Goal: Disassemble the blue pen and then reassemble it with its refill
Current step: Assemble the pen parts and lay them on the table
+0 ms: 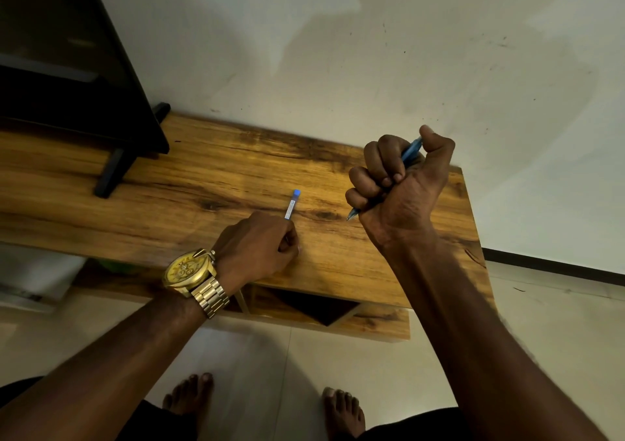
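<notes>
The blue pen is in my right hand. My fingers are curled tightly around its barrel like a fist, and my thumb presses at the upper end. The pointed tip comes out below my little finger and points down to the left, just above the wooden table; I cannot tell if the tip touches the wood. The upper part of the pen shows between my thumb and my index finger.

To the left of it, my left hand rests on the table with the fingers bent inward. They pinch the lower end of a thin pale stick with a blue cap, which I take to be the refill. The refill lies slanted on the table, its blue end pointing away from me. The two hands are near each other but apart.

On my left wrist there is a gold watch with a metal band. At the far left of the table stands a dark screen on a black foot. Behind the table is a pale wall with some small marks. Below the table edge I see an open shelf compartment, the light floor tiles and my bare feet.
</notes>
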Demonstrator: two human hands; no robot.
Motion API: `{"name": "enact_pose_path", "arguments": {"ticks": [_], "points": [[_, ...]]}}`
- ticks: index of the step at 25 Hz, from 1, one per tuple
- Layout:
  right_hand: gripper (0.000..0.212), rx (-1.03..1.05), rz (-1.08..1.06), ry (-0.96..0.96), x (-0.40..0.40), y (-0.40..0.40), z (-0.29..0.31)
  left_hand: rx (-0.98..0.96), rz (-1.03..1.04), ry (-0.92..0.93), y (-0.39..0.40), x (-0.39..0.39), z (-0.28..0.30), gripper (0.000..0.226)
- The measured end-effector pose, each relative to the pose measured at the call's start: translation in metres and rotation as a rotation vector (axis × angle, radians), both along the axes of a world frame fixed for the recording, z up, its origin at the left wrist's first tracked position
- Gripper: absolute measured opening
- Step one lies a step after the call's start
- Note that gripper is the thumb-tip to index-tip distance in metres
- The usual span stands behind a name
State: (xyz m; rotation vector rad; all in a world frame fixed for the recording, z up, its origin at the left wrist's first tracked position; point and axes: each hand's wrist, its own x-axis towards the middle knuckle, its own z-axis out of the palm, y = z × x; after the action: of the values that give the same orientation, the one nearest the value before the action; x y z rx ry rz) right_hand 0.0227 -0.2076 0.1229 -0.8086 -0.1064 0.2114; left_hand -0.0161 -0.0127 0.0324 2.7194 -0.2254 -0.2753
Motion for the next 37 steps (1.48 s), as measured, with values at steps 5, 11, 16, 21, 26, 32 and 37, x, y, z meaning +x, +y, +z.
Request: {"name": "enact_pose_path", "arguments": {"ticks": [5, 11, 16, 21, 26, 32, 37], "points": [[0.065, -0.012, 0.006, -0.001, -0.001, 0.003, 0.000, 0.002, 0.007, -0.012, -0.001, 0.000, -0.001, 0.024], [0.064, -0.027, 0.009, 0.009, -0.001, 0.000, 0.002, -0.021, 0.009, -0.007, 0.000, 0.001, -0.002, 0.022], [0.061, -0.005, 0.002, 0.005, 0.000, -0.002, 0.003, -0.025, 0.014, -0.014, 0.000, 0.001, -0.003, 0.023], [0.057, 0.000, -0.007, -0.001, 0.002, -0.005, 0.001, -0.022, 0.010, -0.003, 0.000, 0.001, -0.003, 0.025], [0.058, 0.013, -0.011, 0.007, 0.002, -0.007, 0.001, -0.006, 0.013, -0.003, -0.002, 0.001, -0.002, 0.025], [0.057, 0.005, -0.016, 0.005, 0.002, -0.008, 0.002, -0.008, 0.020, 0.010, -0.003, -0.001, 0.000, 0.024], [0.057, -0.003, -0.009, -0.022, 0.001, -0.008, 0.005, 0.002, 0.031, 0.017, -0.006, -0.001, 0.002, 0.021]]}}
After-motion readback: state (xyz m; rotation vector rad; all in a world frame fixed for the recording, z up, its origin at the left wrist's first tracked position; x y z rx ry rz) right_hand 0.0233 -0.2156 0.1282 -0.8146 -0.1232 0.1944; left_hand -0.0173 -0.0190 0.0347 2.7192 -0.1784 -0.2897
